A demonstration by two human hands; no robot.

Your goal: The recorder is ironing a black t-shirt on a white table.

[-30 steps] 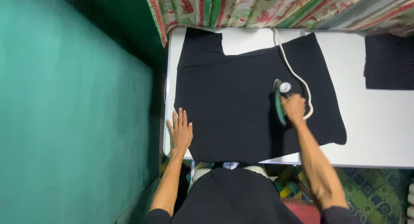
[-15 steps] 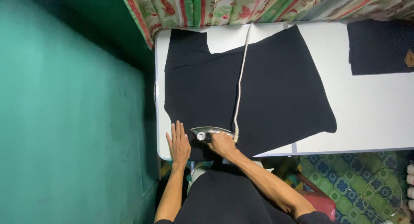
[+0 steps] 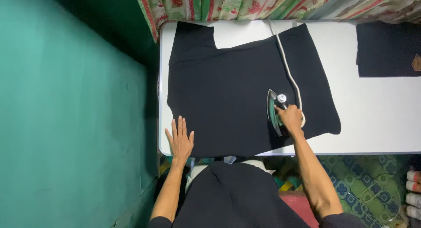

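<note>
Ironing looks partway done: the black garment (image 3: 237, 101) lies spread flat on the white surface (image 3: 381, 118), with another dark folded piece (image 3: 386, 50) set aside at its far right. The right hand (image 3: 290, 117) grips the iron (image 3: 275, 112) on the garment's right side; half a second ago it worked the near-left edge. The left hand (image 3: 180, 140) stays open, pressing the near-left corner.

Bare table (image 3: 377, 118) lies open right of my iron (image 3: 275, 114); a white cord (image 3: 287, 63) crosses the black shirt (image 3: 228, 87) behind it, a folded dark cloth (image 3: 386, 50) fills the far corner.
</note>
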